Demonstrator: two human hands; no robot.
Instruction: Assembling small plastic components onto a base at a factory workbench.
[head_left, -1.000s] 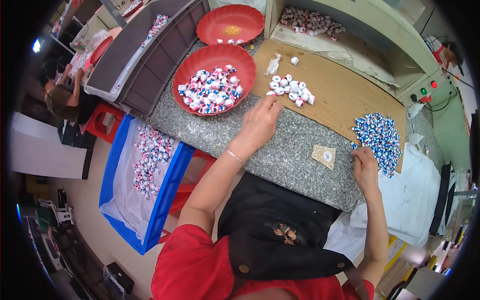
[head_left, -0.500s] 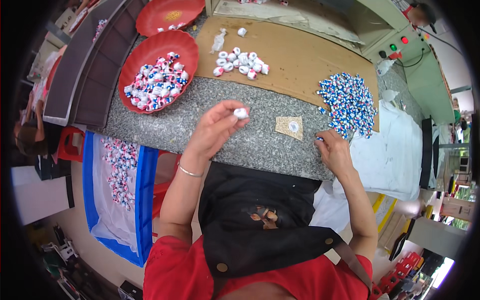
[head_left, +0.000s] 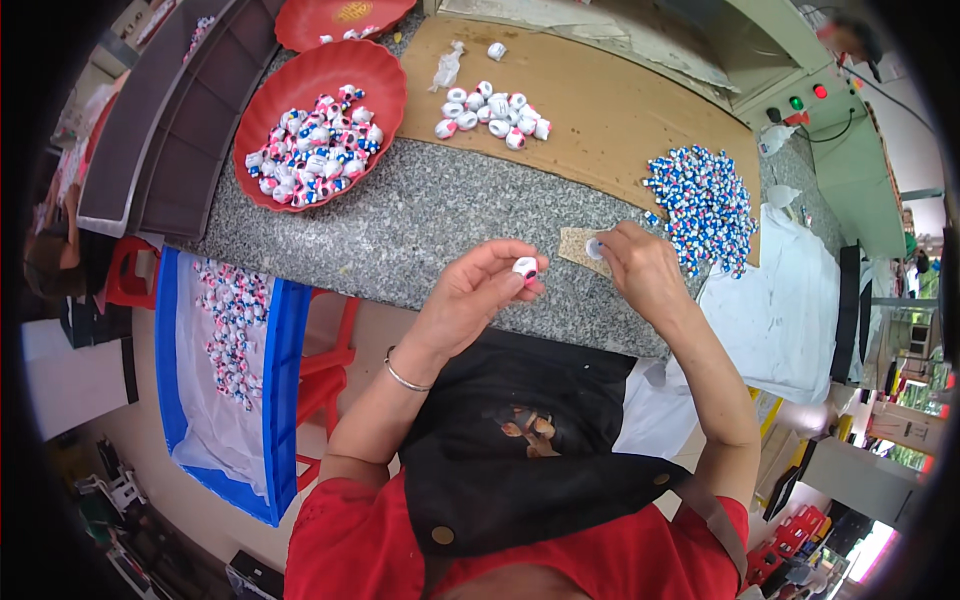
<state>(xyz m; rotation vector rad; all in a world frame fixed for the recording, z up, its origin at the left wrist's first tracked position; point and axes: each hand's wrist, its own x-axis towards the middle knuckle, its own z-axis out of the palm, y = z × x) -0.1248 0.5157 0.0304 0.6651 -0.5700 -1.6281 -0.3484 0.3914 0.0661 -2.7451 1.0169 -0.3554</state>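
Observation:
My left hand (head_left: 468, 300) pinches a small white hollow figure piece (head_left: 525, 266) with pink and black marks, held above the front of the grey speckled worktop (head_left: 470, 200). My right hand (head_left: 645, 268) is closed, fingertips together over a tan textured pad (head_left: 575, 240) that bears a white round spot. A tiny bluish part shows at those fingertips, mostly hidden by them. To the right of this hand is a heap of small blue-and-white parts (head_left: 705, 205). Several white pieces (head_left: 498, 112) like the one in my left hand lie on a cardboard sheet (head_left: 590, 115).
A red scalloped bowl (head_left: 390, 90) of joined white, blue and pink figures stands at the left, another red bowl (head_left: 300, 25) behind it. A blue crate (head_left: 285, 370) lined with plastic sits below the left edge. A green machine housing (head_left: 850, 135) stands back right.
My right hand has moved left from beside the blue heap to the tan pad. My left hand has come right and slightly nearer, and the white piece has turned in its fingers.

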